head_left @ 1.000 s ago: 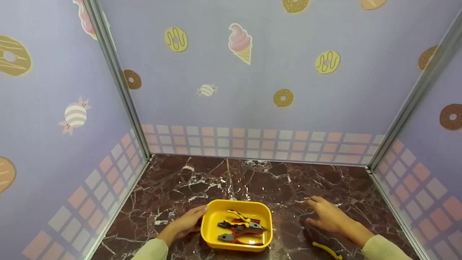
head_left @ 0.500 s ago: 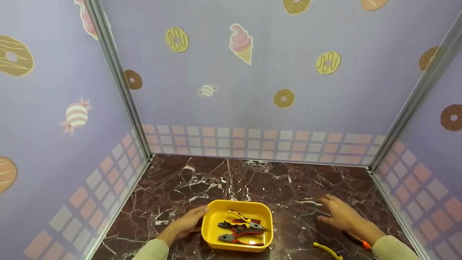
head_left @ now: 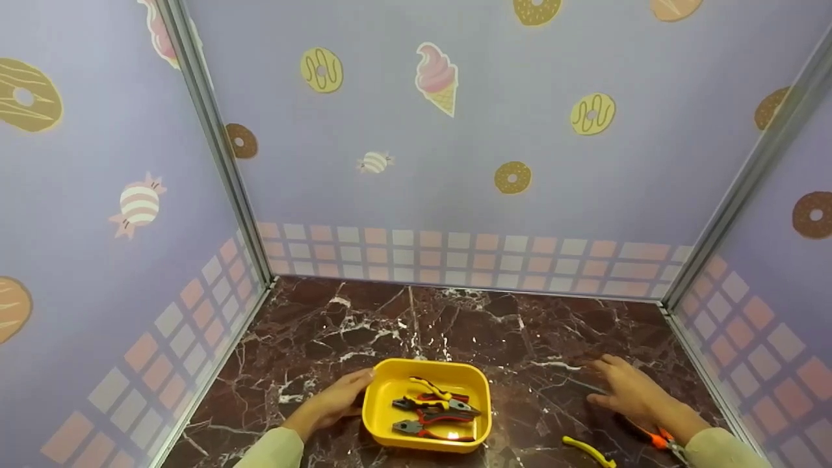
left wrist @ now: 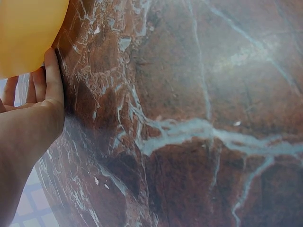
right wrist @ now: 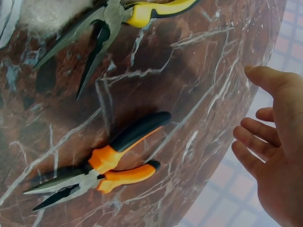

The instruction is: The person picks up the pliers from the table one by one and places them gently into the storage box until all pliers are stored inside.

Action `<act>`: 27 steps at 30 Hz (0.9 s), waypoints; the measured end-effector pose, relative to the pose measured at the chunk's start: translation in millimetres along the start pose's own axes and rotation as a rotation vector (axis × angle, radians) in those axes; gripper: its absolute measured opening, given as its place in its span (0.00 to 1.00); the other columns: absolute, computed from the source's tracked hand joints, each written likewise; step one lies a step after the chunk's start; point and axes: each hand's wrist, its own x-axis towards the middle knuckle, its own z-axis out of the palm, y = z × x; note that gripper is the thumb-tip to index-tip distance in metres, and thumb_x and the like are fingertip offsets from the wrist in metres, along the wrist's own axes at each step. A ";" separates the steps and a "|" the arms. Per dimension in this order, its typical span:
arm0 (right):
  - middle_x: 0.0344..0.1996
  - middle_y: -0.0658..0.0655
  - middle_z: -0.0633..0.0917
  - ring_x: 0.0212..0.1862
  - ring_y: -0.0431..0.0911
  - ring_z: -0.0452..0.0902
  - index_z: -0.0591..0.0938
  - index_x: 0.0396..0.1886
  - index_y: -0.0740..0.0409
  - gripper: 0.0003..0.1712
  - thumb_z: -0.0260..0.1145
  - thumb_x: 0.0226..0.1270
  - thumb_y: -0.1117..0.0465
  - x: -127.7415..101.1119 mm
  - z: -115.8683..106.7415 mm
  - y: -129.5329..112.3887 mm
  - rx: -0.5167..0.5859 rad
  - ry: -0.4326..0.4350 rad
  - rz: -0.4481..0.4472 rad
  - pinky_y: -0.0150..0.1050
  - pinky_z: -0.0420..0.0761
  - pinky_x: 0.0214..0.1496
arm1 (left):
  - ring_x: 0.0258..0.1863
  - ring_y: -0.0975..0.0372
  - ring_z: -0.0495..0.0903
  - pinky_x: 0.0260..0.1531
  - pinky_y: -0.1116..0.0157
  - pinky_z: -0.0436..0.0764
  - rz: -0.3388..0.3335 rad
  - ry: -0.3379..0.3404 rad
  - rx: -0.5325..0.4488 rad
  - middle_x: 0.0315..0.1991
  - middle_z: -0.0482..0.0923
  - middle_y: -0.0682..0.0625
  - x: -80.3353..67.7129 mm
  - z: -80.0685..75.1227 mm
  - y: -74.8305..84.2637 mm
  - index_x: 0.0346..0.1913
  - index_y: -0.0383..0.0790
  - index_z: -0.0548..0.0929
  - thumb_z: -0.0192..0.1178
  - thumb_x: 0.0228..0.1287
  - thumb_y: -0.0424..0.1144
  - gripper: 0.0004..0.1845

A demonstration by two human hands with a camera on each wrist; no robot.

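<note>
A yellow plastic tub (head_left: pixel 426 444) holds several pliers, some with red-and-black handles (head_left: pixel 448 417) and some with yellow-and-black ones (head_left: pixel 429 389). Against the tub's left side my left hand (head_left: pixel 335 400) touches the wall with extended fingers, one fingertip at the rim. In the left wrist view the tub hides some of those fingertips. My right hand (head_left: pixel 630 390), fingers loosely spread and holding nothing, hovers above the table at right. Beneath its wrist lie orange-and-black long-nose pliers (right wrist: pixel 106 161), partly covered by the arm in the head view. Yellow-handled long-nose pliers (right wrist: pixel 163 9) lie beside them.
The tabletop (head_left: pixel 468 325) is dark red marble with white veins. Purple panels (head_left: pixel 364 201) printed with sweets enclose it at the back and both sides, joined by grey metal posts (head_left: pixel 702 247) at the corners.
My right hand has moved to the right, and the orange-and-black pliers have come into view beneath the wrist. My left hand and the tub stay in place.
</note>
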 end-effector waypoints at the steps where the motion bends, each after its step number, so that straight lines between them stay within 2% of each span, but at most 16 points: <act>1: 0.59 0.69 0.81 0.58 0.67 0.79 0.82 0.65 0.63 0.40 0.80 0.62 0.43 -1.1 0.0 2.1 0.000 -0.005 0.004 0.67 0.82 0.56 | 0.63 0.48 0.80 0.60 0.45 0.84 0.001 -0.004 0.000 0.71 0.73 0.32 -0.1 0.2 0.6 0.81 0.30 0.63 0.48 0.86 0.55 0.36; 10: 0.63 0.83 0.75 0.65 0.79 0.71 0.78 0.64 0.77 0.47 0.82 0.60 0.45 -8.8 -1.6 15.7 -0.023 -0.025 0.066 0.74 0.75 0.63 | 0.63 0.48 0.81 0.60 0.46 0.85 0.005 -0.014 -0.014 0.70 0.73 0.32 0.0 0.1 -0.2 0.80 0.28 0.61 0.48 0.87 0.53 0.36; 18: 0.56 0.78 0.80 0.60 0.76 0.75 0.81 0.59 0.74 0.43 0.85 0.55 0.47 -19.3 4.5 30.7 -0.029 0.029 0.057 0.70 0.80 0.59 | 0.63 0.48 0.81 0.60 0.46 0.84 -0.001 -0.037 -0.004 0.70 0.74 0.33 -1.7 1.2 2.4 0.81 0.30 0.62 0.47 0.87 0.55 0.36; 27: 0.60 0.84 0.76 0.62 0.79 0.73 0.80 0.61 0.75 0.46 0.84 0.56 0.45 -28.6 7.4 40.5 -0.025 -0.001 0.085 0.73 0.77 0.61 | 0.64 0.48 0.80 0.60 0.46 0.84 -0.007 -0.022 -0.002 0.70 0.73 0.32 0.8 -1.0 0.5 0.81 0.29 0.61 0.46 0.87 0.55 0.36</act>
